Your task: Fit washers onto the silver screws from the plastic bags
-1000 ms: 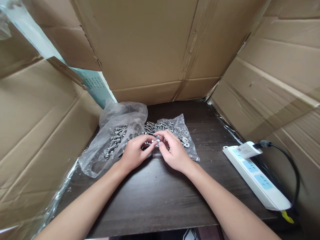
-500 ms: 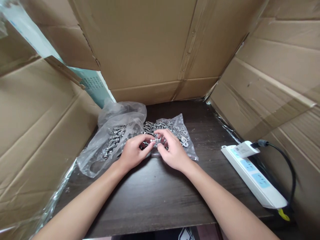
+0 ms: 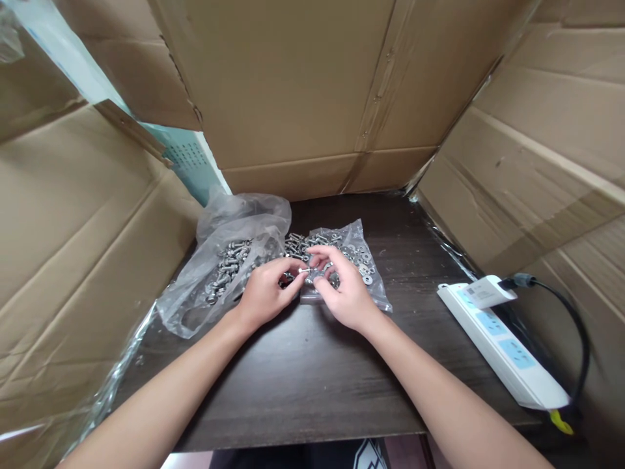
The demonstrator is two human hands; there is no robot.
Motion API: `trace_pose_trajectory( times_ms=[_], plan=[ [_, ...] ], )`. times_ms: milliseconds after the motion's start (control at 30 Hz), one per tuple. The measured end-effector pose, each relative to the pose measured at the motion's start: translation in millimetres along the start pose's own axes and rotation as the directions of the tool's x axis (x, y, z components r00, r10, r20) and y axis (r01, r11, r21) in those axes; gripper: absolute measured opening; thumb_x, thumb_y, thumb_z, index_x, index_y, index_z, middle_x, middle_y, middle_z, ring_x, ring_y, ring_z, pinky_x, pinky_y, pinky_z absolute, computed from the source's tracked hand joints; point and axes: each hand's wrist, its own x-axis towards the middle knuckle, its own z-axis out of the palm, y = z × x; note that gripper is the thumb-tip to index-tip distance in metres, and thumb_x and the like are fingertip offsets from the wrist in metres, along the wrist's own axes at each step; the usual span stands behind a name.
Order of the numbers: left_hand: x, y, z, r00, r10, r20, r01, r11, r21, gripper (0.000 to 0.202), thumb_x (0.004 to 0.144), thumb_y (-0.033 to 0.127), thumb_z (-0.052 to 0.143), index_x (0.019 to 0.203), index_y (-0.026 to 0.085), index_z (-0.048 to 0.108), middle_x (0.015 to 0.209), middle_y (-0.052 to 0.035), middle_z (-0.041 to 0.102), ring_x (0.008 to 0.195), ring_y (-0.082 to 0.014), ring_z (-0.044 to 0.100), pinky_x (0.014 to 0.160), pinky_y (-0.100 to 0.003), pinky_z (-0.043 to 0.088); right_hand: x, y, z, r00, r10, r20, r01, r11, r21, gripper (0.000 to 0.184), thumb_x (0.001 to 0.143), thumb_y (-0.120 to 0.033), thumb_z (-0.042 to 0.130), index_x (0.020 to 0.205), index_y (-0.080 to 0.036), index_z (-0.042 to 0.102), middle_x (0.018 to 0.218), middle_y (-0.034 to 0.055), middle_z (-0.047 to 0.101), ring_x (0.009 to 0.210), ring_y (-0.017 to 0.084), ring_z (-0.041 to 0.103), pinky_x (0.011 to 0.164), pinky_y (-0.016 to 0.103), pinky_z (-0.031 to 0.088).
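From the head camera, a person's left hand (image 3: 267, 290) pinches a small metal bolt (image 3: 305, 270) in a closed grip over the dark counter (image 3: 303, 384), while the right hand (image 3: 346, 290), its grip parted, hovers just beside the bolt's end. A bag (image 3: 254, 207) with bolts (image 3: 228, 268) and another (image 3: 354, 229) with washers (image 3: 367, 280) lie close by.

Bag (image 3: 258, 218) L, pwr strip (image 3: 502, 345) R, on tbl (image 3: 303, 378)
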Motion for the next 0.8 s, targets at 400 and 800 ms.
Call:
trace_pose_trajectory(
  times_ms=[400, 800],
  plan=[
    [-1.2, -0.4, 0.2, 1.0, 0.005, -0.002, -0.005, 1.0, 0.006, 0.011, 0.096, 0.022, 0.064, 0.102, 0.018, 0.071, 0.094, -0.003, 0.078, 0.078, -0.0167, 0.072, 0.075, -0.026, 0.055, 1.2, 6.1, 0.3, 0.999, 0.042, 0.026, -0.039, 0.993, -0.109, 0.03, 0.089, -0.013, 0.051, 0.115, -0.022, 0.062, 0.101, 0.0056, 0.068, 0.098, 0.022, 0.064, 0.084, 0.038, 0.051],
    [-1.4, 2.4, -1.2, 0.999, 0.037, -0.005, -0.037, 0.999, -0.027, 0.01, 0.096, 0.022, 0.064, 0.102, 0.018, 0.071, 0.092, -0.0034, 0.079, 0.076, -0.016, 0.072, 0.075, -0.026, 0.057, 0.6, 5.0, 0.8, 0.994, 0.076, 0.08, -0.073, 0.996, -0.042, 0.038, 0.09, -0.015, 0.05, 0.128, -0.022, 0.053, 0.09, 0.0009, 0.06, 0.081, 0.017, 0.06, 0.075, 0.031, 0.049]
  ],
)
